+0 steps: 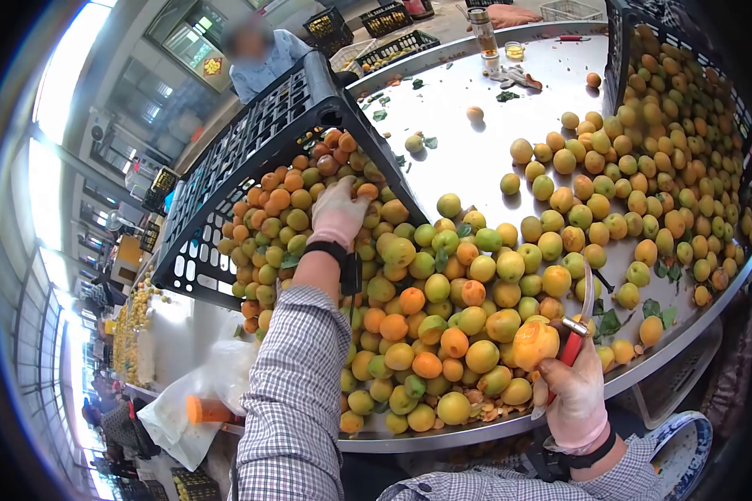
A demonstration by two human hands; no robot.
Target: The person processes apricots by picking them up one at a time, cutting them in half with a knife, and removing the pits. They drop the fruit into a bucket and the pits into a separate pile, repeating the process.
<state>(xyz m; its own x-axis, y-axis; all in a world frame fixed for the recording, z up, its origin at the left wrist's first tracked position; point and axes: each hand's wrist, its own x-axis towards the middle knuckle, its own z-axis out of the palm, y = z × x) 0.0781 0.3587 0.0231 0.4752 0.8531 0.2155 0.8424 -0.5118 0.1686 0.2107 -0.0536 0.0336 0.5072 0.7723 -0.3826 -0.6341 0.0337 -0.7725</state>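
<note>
My left hand, in a thin pale glove, reaches into a black plastic crate tipped on its side. Its fingers curl around an apricot among the heaped fruit, and the fingertips are partly hidden. Low on the right, my right hand, also gloved, is closed on a red-handled knife with its blade pointing up. Against the thumb of that hand rests a larger orange apricot with cut marks on its skin. Green and orange apricots spill from the crate across the metal table between both hands.
Another crate at the right spills more apricots over the metal table. A glass jar and work gloves lie at the far side. Someone in a light blue shirt is behind the tipped crate. A plastic bag hangs at left.
</note>
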